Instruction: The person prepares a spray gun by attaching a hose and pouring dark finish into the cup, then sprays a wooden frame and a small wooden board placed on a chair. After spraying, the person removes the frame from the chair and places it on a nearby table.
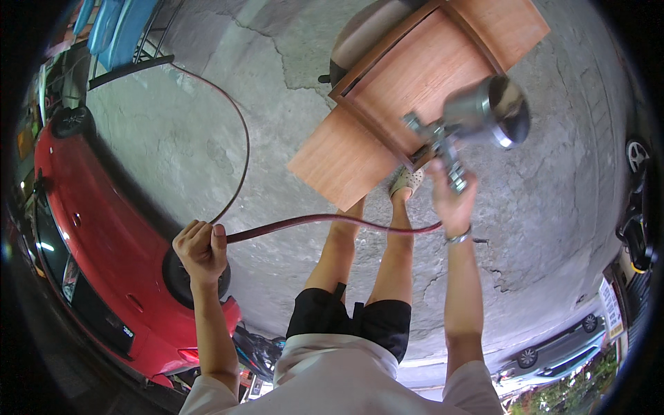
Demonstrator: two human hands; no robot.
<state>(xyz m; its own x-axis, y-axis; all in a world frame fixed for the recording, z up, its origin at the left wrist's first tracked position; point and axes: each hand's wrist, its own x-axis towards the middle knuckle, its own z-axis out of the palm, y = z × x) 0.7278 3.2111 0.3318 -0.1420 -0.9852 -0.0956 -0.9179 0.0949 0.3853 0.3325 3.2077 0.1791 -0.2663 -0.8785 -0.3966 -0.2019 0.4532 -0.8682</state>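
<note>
My right hand [453, 194] grips a metal spray gun [443, 142] with a large silver cup [484, 114] on top, held over a wooden panel. Motion smears the gun and cup a little. Out to the left, my left hand [200, 249] is closed round a dark red air hose [311, 219]. From that fist the hose sags across to the gun side, and its other stretch curves away over the floor to the far left. Below the gun lies a reddish-brown framed wooden panel [422, 79], with a plain wooden board [344, 155] showing at its near left side.
A round dark-rimmed support [366, 34] shows under the panel. The cracked concrete floor [173, 138] spreads around. A red car [111, 242] stands at the left, blue chairs [121, 34] at the far left, a motorcycle [635, 221] at the right and a silver car [553, 356] at lower right.
</note>
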